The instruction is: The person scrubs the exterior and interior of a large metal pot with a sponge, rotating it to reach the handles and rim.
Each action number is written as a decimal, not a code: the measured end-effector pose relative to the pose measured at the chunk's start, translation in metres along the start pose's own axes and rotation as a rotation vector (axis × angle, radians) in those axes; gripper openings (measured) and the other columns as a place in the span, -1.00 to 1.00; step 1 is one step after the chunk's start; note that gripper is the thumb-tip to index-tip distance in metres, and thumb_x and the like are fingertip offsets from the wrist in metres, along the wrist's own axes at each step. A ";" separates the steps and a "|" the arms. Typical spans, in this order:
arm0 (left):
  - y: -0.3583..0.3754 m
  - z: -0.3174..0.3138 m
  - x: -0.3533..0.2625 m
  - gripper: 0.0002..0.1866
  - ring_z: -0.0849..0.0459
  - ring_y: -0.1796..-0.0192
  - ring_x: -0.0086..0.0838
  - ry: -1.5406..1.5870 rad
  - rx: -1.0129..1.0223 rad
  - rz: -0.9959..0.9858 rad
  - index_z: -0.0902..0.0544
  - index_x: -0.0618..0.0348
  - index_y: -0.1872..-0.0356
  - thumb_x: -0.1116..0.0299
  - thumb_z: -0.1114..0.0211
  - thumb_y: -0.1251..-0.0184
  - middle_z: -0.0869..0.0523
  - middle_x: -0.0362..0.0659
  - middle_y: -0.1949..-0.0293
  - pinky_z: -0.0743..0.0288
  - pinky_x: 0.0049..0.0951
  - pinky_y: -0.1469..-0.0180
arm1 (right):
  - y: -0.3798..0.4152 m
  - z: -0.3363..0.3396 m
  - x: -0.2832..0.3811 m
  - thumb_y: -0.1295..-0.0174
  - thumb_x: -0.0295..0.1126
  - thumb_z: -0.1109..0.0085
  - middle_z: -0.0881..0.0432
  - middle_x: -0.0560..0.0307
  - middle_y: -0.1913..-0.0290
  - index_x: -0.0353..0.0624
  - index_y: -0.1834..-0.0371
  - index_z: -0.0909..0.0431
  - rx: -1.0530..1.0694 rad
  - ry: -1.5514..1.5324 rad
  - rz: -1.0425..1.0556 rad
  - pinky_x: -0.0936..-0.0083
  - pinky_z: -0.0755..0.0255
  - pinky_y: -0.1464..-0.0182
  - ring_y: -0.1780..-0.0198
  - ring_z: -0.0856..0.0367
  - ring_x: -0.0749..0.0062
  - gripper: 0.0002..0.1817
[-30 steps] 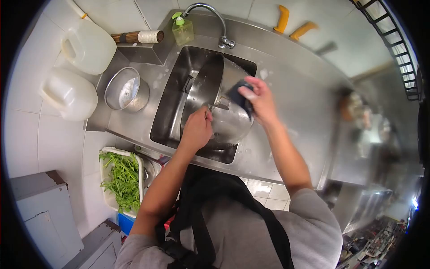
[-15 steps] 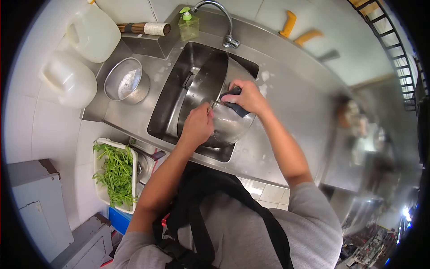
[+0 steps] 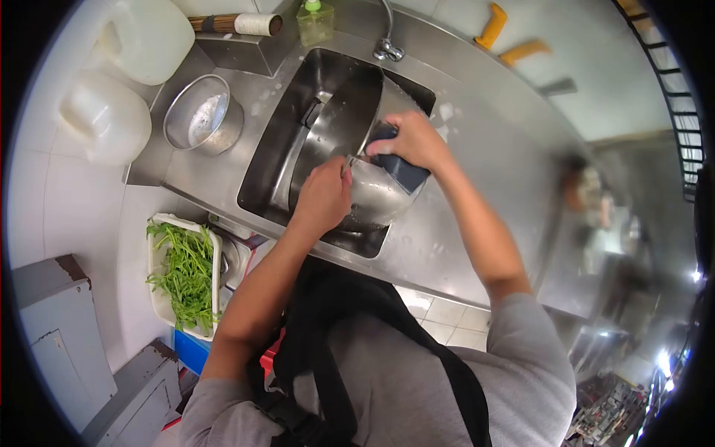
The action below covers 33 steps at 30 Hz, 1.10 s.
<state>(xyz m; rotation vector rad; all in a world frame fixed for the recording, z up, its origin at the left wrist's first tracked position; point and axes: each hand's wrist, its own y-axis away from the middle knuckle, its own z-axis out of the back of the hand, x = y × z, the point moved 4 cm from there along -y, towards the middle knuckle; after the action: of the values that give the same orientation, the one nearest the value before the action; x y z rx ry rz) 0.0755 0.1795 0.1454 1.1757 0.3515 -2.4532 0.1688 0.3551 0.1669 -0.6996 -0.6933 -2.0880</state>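
A large, shiny metal bowl (image 3: pixel 376 197) stands tilted in the sink (image 3: pixel 257 175), its outer side showing toward me. Pinched at the bowl's edge, my left hand (image 3: pixel 325 195) has its fingers closed around the rim. My right hand (image 3: pixel 415 140) is wrapped around a dark grey scouring pad (image 3: pixel 404 171). That pad lies against the bowl near the rim, just right of my left hand. Part of the bowl's rim is hidden behind my fingers.
Left of the sink sits a round metal pot (image 3: pixel 227 130) with foamy contents. Two white jugs (image 3: pixel 108 119), a bamboo brush (image 3: pixel 216 24) and a green soap bottle (image 3: pixel 315 26) stand behind. A tap (image 3: pixel 387 51) rises at the back. Leafy greens (image 3: pixel 186 276) fill a white basket (image 3: pixel 155 302) below.
My right hand has shifted slightly, and the pad now shows broader and turned against the bowl. The view has moved a little; my left hand keeps its hold on the rim.
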 end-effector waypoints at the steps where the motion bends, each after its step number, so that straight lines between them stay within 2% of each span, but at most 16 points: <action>1: 0.002 -0.001 -0.001 -0.96 -0.58 0.27 0.10 0.003 0.011 -0.001 -0.47 0.27 0.40 0.59 -0.04 -0.19 -0.60 0.09 0.44 -0.41 -0.07 0.21 | 0.001 -0.002 -0.008 0.15 0.07 -0.54 -0.66 -0.28 0.30 -0.34 0.26 -0.66 -0.002 -0.003 -0.011 0.21 -0.47 0.09 0.19 -0.64 -0.14 -0.36; 7: 0.003 0.002 -0.002 -0.95 -0.59 0.27 0.09 0.025 -0.008 0.015 -0.47 0.28 0.40 0.60 -0.04 -0.19 -0.60 0.10 0.44 -0.42 -0.09 0.21 | -0.001 0.002 -0.016 0.16 0.04 -0.56 -0.64 -0.27 0.35 -0.37 0.34 -0.61 0.056 -0.014 0.011 0.18 -0.43 0.14 0.26 -0.61 -0.11 -0.37; 9: 0.000 0.002 -0.003 -0.95 -0.59 0.27 0.08 0.029 0.008 0.023 -0.47 0.28 0.40 0.61 -0.04 -0.18 -0.59 0.10 0.44 -0.42 -0.09 0.21 | -0.004 -0.004 -0.009 0.17 0.02 -0.57 -0.62 -0.29 0.37 -0.38 0.38 -0.58 -0.075 0.062 0.061 0.16 -0.41 0.17 0.30 -0.58 -0.10 -0.38; 11: 0.001 0.000 -0.002 -0.95 -0.59 0.27 0.08 0.042 0.010 0.014 -0.47 0.28 0.41 0.61 -0.04 -0.17 -0.59 0.10 0.44 -0.41 -0.09 0.21 | -0.005 -0.005 -0.008 0.12 -0.05 -0.56 -0.62 -0.09 0.47 -0.32 0.40 -0.61 -0.055 -0.040 0.065 0.33 -0.45 0.25 0.42 -0.53 0.32 -0.48; 12: 0.002 0.000 -0.001 -0.95 -0.59 0.27 0.08 0.058 0.004 0.010 -0.47 0.28 0.41 0.61 -0.05 -0.17 -0.59 0.10 0.44 -0.41 -0.08 0.21 | -0.003 -0.001 -0.010 0.12 -0.05 -0.56 -0.62 -0.09 0.47 -0.32 0.40 -0.61 -0.055 -0.042 0.063 0.33 -0.45 0.25 0.42 -0.53 0.32 -0.48; 14: 0.005 -0.002 0.003 -0.95 -0.59 0.27 0.08 0.047 -0.007 -0.005 -0.47 0.28 0.41 0.61 -0.05 -0.17 -0.59 0.10 0.44 -0.41 -0.08 0.22 | 0.003 0.019 -0.024 0.14 0.02 -0.55 -0.69 -0.26 0.28 -0.36 0.25 -0.66 -0.033 0.162 -0.071 0.21 -0.48 0.05 0.14 -0.67 -0.08 -0.38; 17: 0.005 -0.003 0.004 -0.95 -0.58 0.19 0.14 0.024 0.021 0.015 -0.48 0.28 0.34 0.51 -0.08 -0.27 -0.62 0.14 0.35 -0.40 0.01 0.16 | -0.012 0.043 -0.061 0.14 0.09 -0.53 -0.69 -0.27 0.22 -0.35 0.22 -0.68 -0.163 0.015 -0.108 0.23 -0.48 -0.03 0.07 -0.67 -0.06 -0.33; 19: 0.000 -0.002 0.004 -0.88 -0.58 0.10 0.19 0.002 0.061 0.044 -0.49 0.27 0.26 0.41 -0.12 -0.37 -0.65 0.19 0.26 -0.40 0.11 0.09 | -0.012 0.043 -0.014 0.16 0.16 -0.51 -0.68 -0.29 0.14 -0.34 0.16 -0.68 -0.124 0.070 -0.062 0.22 -0.47 -0.08 0.02 -0.65 -0.07 -0.28; 21: 0.002 0.000 0.002 -0.88 -0.58 0.12 0.20 0.012 0.076 0.024 -0.48 0.28 0.27 0.41 -0.13 -0.37 -0.65 0.19 0.30 -0.40 0.10 0.11 | -0.016 0.020 0.017 0.15 0.10 -0.54 -0.66 -0.10 0.44 -0.34 0.35 -0.67 -0.124 0.149 0.184 0.29 -0.50 0.15 0.32 -0.66 0.22 -0.37; 22: 0.003 0.000 0.002 -0.88 -0.58 0.12 0.20 0.005 0.086 0.022 -0.48 0.28 0.27 0.41 -0.13 -0.37 -0.65 0.19 0.30 -0.40 0.10 0.11 | -0.017 0.010 0.021 0.13 0.07 -0.53 -0.69 -0.10 0.40 -0.31 0.30 -0.70 -0.232 0.279 0.295 0.33 -0.52 0.13 0.32 -0.67 0.26 -0.40; 25: 0.000 -0.001 0.002 -0.89 -0.58 0.14 0.21 0.021 0.074 0.039 -0.49 0.28 0.29 0.43 -0.12 -0.36 -0.64 0.19 0.32 -0.39 0.10 0.12 | -0.030 -0.004 -0.001 0.13 0.10 -0.50 -0.71 -0.13 0.32 -0.31 0.22 -0.71 -0.013 0.038 0.103 0.34 -0.53 0.13 0.29 -0.68 0.21 -0.36; 27: 0.003 0.001 0.000 -0.89 -0.58 0.15 0.21 0.021 0.052 0.023 -0.49 0.29 0.32 0.45 -0.12 -0.36 -0.64 0.19 0.33 -0.39 0.10 0.13 | -0.033 0.021 -0.013 0.25 0.22 -0.51 -0.69 -0.32 0.18 -0.36 0.22 -0.69 0.005 -0.037 -0.109 0.23 -0.53 -0.02 0.07 -0.70 -0.02 -0.21; 28: 0.003 0.002 -0.001 -0.89 -0.58 0.15 0.21 0.012 0.047 0.010 -0.49 0.29 0.32 0.45 -0.12 -0.36 -0.64 0.19 0.33 -0.39 0.10 0.13 | -0.038 0.037 -0.027 0.24 0.21 -0.50 -0.71 -0.28 0.24 -0.35 0.36 -0.69 -0.171 -0.078 -0.139 0.22 -0.55 0.07 0.16 -0.72 -0.02 -0.27; 29: 0.002 0.001 -0.001 -0.89 -0.57 0.15 0.21 0.019 0.040 0.010 -0.49 0.29 0.33 0.45 -0.12 -0.35 -0.64 0.19 0.33 -0.39 0.10 0.13 | -0.051 0.051 -0.054 0.20 0.14 -0.52 -0.71 -0.27 0.25 -0.32 0.38 -0.69 -0.433 0.229 -0.066 0.20 -0.54 0.09 0.20 -0.72 -0.04 -0.36; 31: 0.006 0.002 0.002 -0.89 -0.57 0.16 0.22 0.016 0.047 0.002 -0.49 0.30 0.33 0.45 -0.13 -0.35 -0.64 0.19 0.33 -0.39 0.09 0.13 | -0.048 0.061 -0.094 0.07 0.04 -0.50 -0.70 -0.26 0.23 -0.32 0.30 -0.67 -0.370 -0.021 -0.259 0.17 -0.52 0.08 0.18 -0.70 -0.06 -0.43; 33: 0.007 0.001 0.005 -0.89 -0.58 0.18 0.21 -0.007 0.027 -0.010 -0.49 0.31 0.32 0.46 -0.13 -0.33 -0.64 0.19 0.35 -0.40 0.08 0.14 | -0.020 0.053 -0.062 -0.05 -0.04 -0.45 -0.70 -0.24 0.22 -0.28 0.20 -0.65 -0.460 0.118 -0.034 0.15 -0.51 0.06 0.16 -0.70 -0.05 -0.51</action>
<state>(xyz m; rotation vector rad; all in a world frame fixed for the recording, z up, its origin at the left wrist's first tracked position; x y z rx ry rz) 0.0754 0.1714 0.1410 1.1794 0.3238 -2.4777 0.1966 0.4337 0.1574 -0.8062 -0.1562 -2.3240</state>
